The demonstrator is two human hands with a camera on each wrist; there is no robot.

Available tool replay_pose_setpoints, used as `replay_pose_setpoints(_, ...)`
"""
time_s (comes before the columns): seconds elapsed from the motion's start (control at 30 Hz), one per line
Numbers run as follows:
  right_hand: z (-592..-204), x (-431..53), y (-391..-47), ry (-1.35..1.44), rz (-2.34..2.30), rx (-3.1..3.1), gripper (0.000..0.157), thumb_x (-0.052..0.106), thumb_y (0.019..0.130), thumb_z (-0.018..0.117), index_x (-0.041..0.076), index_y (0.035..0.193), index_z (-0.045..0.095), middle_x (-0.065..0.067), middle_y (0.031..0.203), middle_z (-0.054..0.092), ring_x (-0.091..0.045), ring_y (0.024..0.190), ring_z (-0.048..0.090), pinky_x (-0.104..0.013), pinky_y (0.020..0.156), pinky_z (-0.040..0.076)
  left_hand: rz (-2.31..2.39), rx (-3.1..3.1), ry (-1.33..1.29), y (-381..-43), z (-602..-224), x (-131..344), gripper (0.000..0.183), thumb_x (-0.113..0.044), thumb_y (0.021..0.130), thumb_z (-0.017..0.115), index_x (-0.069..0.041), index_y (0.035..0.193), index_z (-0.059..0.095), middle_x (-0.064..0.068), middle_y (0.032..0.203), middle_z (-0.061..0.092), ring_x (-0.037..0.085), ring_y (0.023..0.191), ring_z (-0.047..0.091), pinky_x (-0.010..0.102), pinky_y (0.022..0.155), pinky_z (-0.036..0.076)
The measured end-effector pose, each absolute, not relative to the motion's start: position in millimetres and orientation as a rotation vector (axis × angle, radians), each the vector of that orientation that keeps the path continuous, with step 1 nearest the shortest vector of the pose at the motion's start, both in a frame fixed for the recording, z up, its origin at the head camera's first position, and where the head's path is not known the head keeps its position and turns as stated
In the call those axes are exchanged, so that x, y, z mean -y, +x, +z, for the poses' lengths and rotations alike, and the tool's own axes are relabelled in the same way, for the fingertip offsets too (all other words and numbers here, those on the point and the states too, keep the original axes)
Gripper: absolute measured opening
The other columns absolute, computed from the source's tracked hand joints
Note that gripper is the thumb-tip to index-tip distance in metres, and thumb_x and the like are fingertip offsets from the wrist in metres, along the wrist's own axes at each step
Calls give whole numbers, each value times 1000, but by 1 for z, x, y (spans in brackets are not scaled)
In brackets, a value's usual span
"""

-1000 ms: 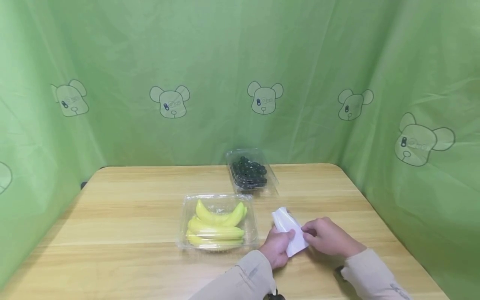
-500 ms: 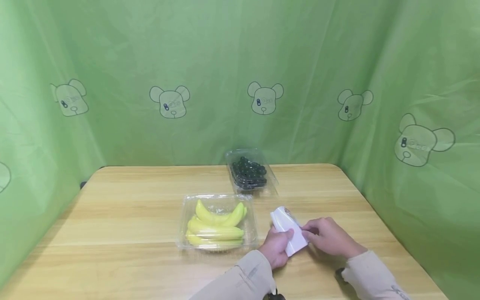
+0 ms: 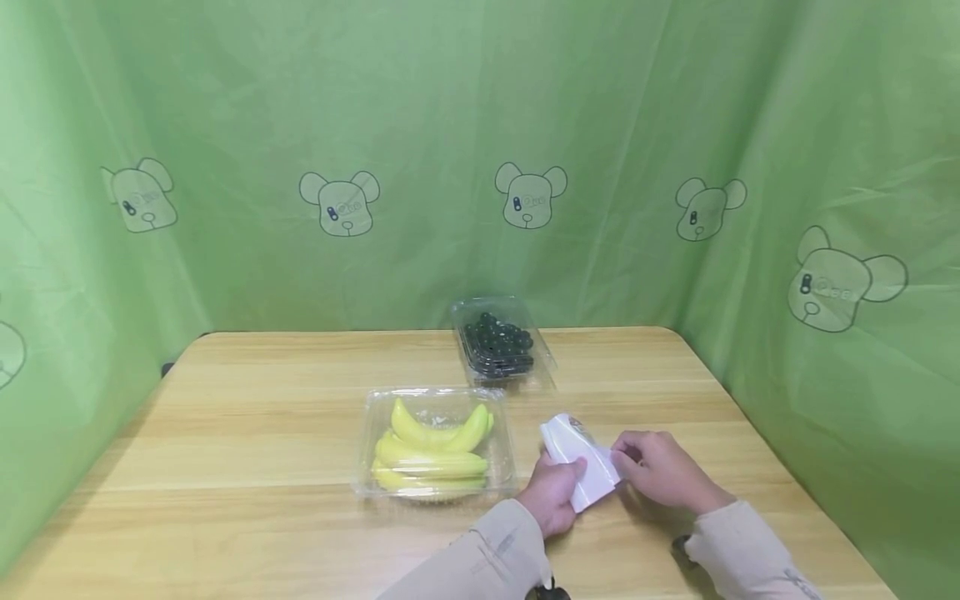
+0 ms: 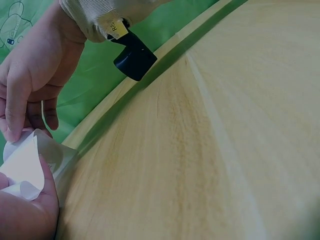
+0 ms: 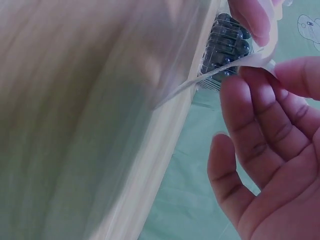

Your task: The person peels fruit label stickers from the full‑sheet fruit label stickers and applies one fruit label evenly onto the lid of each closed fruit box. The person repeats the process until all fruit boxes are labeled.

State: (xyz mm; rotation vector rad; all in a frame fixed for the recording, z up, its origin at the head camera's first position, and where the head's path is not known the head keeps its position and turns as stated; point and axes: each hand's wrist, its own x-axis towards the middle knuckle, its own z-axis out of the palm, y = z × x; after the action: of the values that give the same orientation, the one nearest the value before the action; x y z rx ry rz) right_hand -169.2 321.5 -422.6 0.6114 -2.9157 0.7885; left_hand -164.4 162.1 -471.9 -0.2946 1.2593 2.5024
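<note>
My left hand [image 3: 553,497] grips a glossy white label sheet [image 3: 581,458] above the table, thumb across its face. Brownish print shows near the sheet's top. Thumb and fingertips of my right hand [image 3: 663,472] pinch a thin piece at its right edge, which stretches toward that hand. In the left wrist view the label sheet [image 4: 22,167] is bent and curled between both hands. Seen from the right wrist, the right hand [image 5: 280,140] pinches the pale edge, its remaining fingers loosely bent. To the left, yellow bananas [image 3: 431,462] lie inside a clear plastic box [image 3: 366,446].
Farther back on the wooden table [image 3: 247,417] stands a second clear box [image 3: 459,308] with dark grapes [image 3: 498,342]. Green curtains [image 3: 435,100] with bear drawings enclose the table at the back and both sides. A black wrist mount [image 4: 136,60] hangs at the right sleeve.
The right hand has shifted slightly right, drawing a thin piece out from the label sheet's edge. The left hand holds nearly still; both fruit boxes stay put.
</note>
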Motion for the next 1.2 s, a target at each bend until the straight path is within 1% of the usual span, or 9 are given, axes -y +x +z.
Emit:
replay_pose_setpoints(0.3,-423,-324,-170,573,814,2910,8,9,90,63,12,83,66,10,68,57,-7,62,51,-24,59,48,2478,-1287,-318,-163,-470,-162,45,2,94,52,7,135,37,19,110,61,38,106,61,45,90,54)
replay_pose_setpoints(0.57,-423,-326,-173,544,799,2905,9,9,90,62,13,82,65,9,70,59,-8,65,53,-26,63,50,2468,-1298,-321,-164,-470,-162,44,1,93,54,7,134,37,20,110,61,39,106,60,46,90,53)
replay_pose_setpoints(0.8,-425,-328,-174,519,800,2897,9,9,90,62,12,83,65,8,71,59,-9,66,53,-25,63,49,2457,-1301,-328,-163,-471,-162,44,1,93,54,8,134,38,19,109,61,39,105,61,46,90,53)
replay_pose_setpoints(1.03,-426,-332,-176,525,780,2852,10,7,88,62,14,80,63,9,70,57,-8,66,52,-24,61,48,2469,-1283,-315,-163,-469,-162,42,4,93,51,10,132,37,22,112,60,42,109,58,48,91,52)
replay_pose_setpoints(1.2,-426,-335,-177,502,776,2843,10,6,88,61,13,81,63,8,70,56,-9,65,50,-24,60,47,2460,-1310,-341,-162,-469,-163,41,5,91,52,11,130,38,21,110,60,41,108,59,47,92,52)
